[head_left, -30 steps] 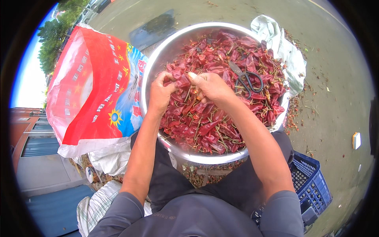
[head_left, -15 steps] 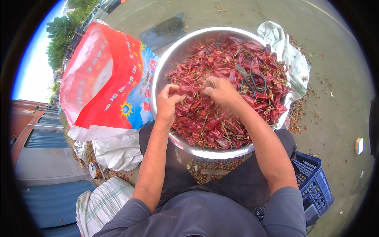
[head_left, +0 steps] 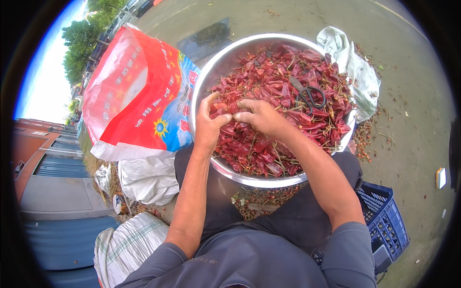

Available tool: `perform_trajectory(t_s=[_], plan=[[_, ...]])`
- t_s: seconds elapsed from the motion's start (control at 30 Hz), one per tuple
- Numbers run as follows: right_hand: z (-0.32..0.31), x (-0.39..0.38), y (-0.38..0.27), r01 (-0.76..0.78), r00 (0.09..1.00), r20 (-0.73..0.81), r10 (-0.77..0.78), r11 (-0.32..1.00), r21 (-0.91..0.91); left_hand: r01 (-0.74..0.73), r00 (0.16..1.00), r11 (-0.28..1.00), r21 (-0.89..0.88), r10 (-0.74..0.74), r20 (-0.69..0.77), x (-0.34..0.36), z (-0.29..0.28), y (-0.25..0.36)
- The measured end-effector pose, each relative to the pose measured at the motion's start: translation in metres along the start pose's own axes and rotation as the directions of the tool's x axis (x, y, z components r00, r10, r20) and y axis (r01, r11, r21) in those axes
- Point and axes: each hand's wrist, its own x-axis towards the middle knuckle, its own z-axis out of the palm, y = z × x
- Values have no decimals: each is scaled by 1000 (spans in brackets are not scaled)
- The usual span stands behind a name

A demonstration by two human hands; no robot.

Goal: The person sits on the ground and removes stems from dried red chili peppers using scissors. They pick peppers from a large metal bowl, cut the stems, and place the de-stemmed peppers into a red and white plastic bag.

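Note:
A wide steel basin [head_left: 216, 163] sits in front of me, heaped with dried red chilies [head_left: 273, 153]. My left hand [head_left: 207, 124] is inside its left part, thumb and fingers closed round a red chili [head_left: 225, 108]. My right hand [head_left: 258, 116] meets it from the right, fingertips pinched on the same chili, the thumbs almost touching; part of the chili is hidden by the fingers. Black-handled scissors [head_left: 312, 96] lie on the pile at the upper right, beyond my right hand.
A large red, white and blue sack [head_left: 120, 91] stands left of the basin. A pale sack [head_left: 357, 86] lies behind its right side, a blue crate [head_left: 384, 221] by my right leg. White sacks [head_left: 144, 177] and scattered stems lie on the ground. Trees and buildings are at far left.
My hands have drawn closer together at the chili, the right thumb now lower and beside the left thumb. The whole view has shifted a little to the right.

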Motion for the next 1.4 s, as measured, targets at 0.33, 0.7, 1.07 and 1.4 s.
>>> perform_trajectory(t_s=[0.33,0.7,1.07,1.4], plan=[[-2,1,-1,-25,997,72,14,989,149,39,997,999,15,-39,65,1,9,5],[-6,-1,-1,-186,962,237,135,961,205,183,971,977,-112,-161,178,6,-1,8],[-2,4,0,-246,966,-45,254,960,132,91,996,994,-54,-91,1,11,-6,-6],[3,0,-13,92,988,-99,-121,962,-258,29,991,898,439,-83,103,2,-7,-8]])
